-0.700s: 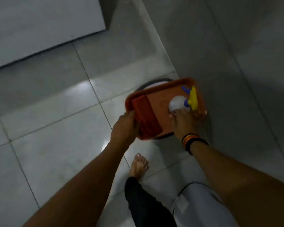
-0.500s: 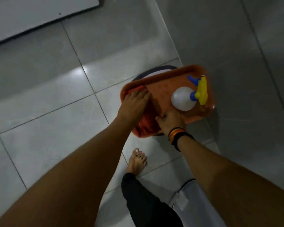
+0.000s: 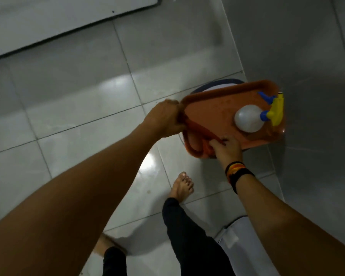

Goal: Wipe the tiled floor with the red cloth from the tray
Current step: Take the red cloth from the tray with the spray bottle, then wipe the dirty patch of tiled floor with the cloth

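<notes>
Red cloth (image 3: 195, 129) lies bunched at the near-left end of the orange tray (image 3: 213, 111). Left hand (image 3: 164, 121) and right hand (image 3: 226, 149) each pinch it in a clenched grip. Spray bottle (image 3: 248, 118) lies at the tray's far-right end.

No legible text, label, brand, number or sign — neither on the tray (image 3: 213, 114) nor on the spray bottle (image 3: 249, 118) — is readable here.

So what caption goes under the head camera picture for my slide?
Both hands, left hand and right hand, lift the red cloth off the orange tray beside a spray bottle.
</notes>
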The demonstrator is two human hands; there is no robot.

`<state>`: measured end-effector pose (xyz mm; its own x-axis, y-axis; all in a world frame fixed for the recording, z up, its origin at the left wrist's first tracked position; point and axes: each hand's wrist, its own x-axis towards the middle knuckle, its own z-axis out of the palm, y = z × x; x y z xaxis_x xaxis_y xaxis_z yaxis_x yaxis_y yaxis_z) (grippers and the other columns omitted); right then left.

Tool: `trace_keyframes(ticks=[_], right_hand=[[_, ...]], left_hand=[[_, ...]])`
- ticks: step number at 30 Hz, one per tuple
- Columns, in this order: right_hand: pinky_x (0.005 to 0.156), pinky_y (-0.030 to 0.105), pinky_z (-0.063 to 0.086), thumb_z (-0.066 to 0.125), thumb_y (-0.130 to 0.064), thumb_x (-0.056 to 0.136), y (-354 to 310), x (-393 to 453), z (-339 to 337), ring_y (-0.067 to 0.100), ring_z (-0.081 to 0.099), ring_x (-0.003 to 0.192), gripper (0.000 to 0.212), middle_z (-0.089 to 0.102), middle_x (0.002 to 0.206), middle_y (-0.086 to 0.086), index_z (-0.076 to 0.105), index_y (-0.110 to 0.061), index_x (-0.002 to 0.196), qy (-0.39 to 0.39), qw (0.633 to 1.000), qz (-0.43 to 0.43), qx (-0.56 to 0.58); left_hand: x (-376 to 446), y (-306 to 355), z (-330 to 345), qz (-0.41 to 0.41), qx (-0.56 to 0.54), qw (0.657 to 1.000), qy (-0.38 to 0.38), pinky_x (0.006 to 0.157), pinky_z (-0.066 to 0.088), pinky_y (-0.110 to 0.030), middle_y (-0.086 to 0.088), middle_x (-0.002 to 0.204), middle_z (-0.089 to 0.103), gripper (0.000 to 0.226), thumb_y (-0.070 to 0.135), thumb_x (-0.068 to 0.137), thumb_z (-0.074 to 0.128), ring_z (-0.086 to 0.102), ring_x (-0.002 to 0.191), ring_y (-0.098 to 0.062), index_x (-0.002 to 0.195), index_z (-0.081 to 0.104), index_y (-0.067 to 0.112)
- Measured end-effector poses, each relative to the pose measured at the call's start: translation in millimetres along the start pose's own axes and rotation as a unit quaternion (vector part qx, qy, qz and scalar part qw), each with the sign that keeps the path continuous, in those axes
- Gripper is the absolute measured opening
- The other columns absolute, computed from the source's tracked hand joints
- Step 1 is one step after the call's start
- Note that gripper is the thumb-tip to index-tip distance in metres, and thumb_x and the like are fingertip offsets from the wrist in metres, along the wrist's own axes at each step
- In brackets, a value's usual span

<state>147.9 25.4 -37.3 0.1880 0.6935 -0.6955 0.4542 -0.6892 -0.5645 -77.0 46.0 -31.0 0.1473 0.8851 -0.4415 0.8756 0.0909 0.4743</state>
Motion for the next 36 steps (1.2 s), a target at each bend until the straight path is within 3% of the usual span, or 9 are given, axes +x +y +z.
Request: trace_keyframes(ticks=[6, 9, 16, 20, 22, 24, 27, 31, 36], right_hand=[[0.085, 0.037, 0.059, 0.077, -0.023, 0.086, 4, -77, 67, 0.025, 0.07, 0.096, 0.036, 0.07, 0.104, 0.005, 0.06, -0.014, 0.117, -0.031, 0.998, -0.048, 0.02], [0.071, 0.026, 0.054, 0.078, -0.025, 0.086, 43, -111, 126, 0.022, 0.067, 0.088, 0.045, 0.067, 0.104, 0.007, 0.053, -0.015, 0.122, -0.043, 0.995, -0.069, -0.058], [0.072, 0.029, 0.045, 0.077, -0.023, 0.086, 185, -140, 269, 0.026, 0.064, 0.084, 0.028, 0.063, 0.09, -0.001, 0.058, -0.012, 0.104, -0.092, 0.952, -0.113, -0.269], [0.068, 0.029, 0.046, 0.072, -0.021, 0.089, 233, -115, 337, 0.025, 0.063, 0.079, 0.018, 0.065, 0.088, 0.001, 0.06, -0.016, 0.101, -0.105, 0.908, -0.184, -0.361], [0.076, 0.033, 0.05, 0.066, -0.019, 0.092, 254, -96, 367, 0.029, 0.066, 0.093, 0.019, 0.069, 0.101, 0.007, 0.061, -0.015, 0.11, -0.099, 0.889, -0.22, -0.389], [0.103, 0.042, 0.048, 0.06, -0.021, 0.096, 278, -80, 386, 0.033, 0.056, 0.124, 0.037, 0.06, 0.135, 0.013, 0.055, -0.013, 0.132, -0.093, 0.871, -0.253, -0.412], [0.126, 0.042, 0.013, 0.052, -0.042, 0.101, 330, -74, 404, 0.031, 0.011, 0.156, 0.076, 0.009, 0.17, 0.015, 0.016, -0.01, 0.16, -0.156, 0.851, -0.223, -0.449], [0.125, 0.058, -0.003, 0.036, -0.057, 0.102, 389, -80, 436, 0.034, -0.017, 0.155, 0.087, -0.023, 0.167, 0.016, -0.012, -0.012, 0.16, -0.167, 0.819, -0.195, -0.512], [0.121, 0.069, 0.001, 0.03, -0.053, 0.102, 399, -84, 516, 0.042, -0.003, 0.156, 0.077, -0.003, 0.168, 0.025, 0.004, -0.01, 0.161, -0.023, 0.797, -0.294, -0.527]], left_hand=[[-166, -66, 20, -0.21, -0.232, 0.95, 0.0, 0.069, 0.05, -0.033, -0.007, 0.088, 0.071, 0.029, 0.037, 0.083, 0.065, 0.068, 0.082, -0.029, 0.104, 0.067, 0.017], [-244, -103, 80, -0.299, -0.329, 0.895, 0.024, 0.065, 0.046, -0.029, -0.005, 0.086, 0.071, 0.021, 0.033, 0.086, 0.067, 0.069, 0.082, -0.026, 0.1, 0.068, 0.017], [-370, -169, 272, -0.434, -0.49, 0.755, 0.044, 0.065, 0.052, -0.029, 0.002, 0.076, 0.066, 0.021, 0.035, 0.086, 0.071, 0.068, 0.075, -0.023, 0.093, 0.067, 0.015], [-379, -204, 363, -0.455, -0.593, 0.662, 0.054, 0.078, 0.064, -0.04, -0.007, 0.093, 0.074, 0.035, 0.04, 0.08, 0.072, 0.074, 0.089, -0.031, 0.102, 0.069, 0.015], [-376, -221, 403, -0.458, -0.617, 0.638, 0.057, 0.081, 0.059, -0.031, -0.007, 0.108, 0.073, 0.043, 0.038, 0.086, 0.074, 0.071, 0.106, -0.031, 0.119, 0.068, 0.011], [-373, -238, 439, -0.474, -0.569, 0.669, 0.067, 0.103, 0.048, -0.032, -0.012, 0.145, 0.058, 0.073, 0.04, 0.09, 0.075, 0.054, 0.137, -0.031, 0.15, 0.046, 0.01], [-381, -278, 479, -0.523, -0.358, 0.765, 0.114, 0.129, 0.005, -0.053, -0.02, 0.173, -0.003, 0.126, 0.058, 0.079, 0.077, -0.003, 0.16, -0.037, 0.165, -0.001, 0.007], [-406, -331, 501, -0.564, -0.331, 0.747, 0.12, 0.118, -0.02, -0.06, -0.023, 0.165, -0.036, 0.17, 0.077, 0.049, 0.085, -0.034, 0.152, -0.041, 0.158, -0.028, 0.01], [-408, -355, 513, -0.57, -0.347, 0.744, 0.031, 0.115, -0.02, -0.071, -0.032, 0.157, -0.043, 0.187, 0.077, 0.034, 0.089, -0.04, 0.146, -0.049, 0.153, -0.037, 0.007]])
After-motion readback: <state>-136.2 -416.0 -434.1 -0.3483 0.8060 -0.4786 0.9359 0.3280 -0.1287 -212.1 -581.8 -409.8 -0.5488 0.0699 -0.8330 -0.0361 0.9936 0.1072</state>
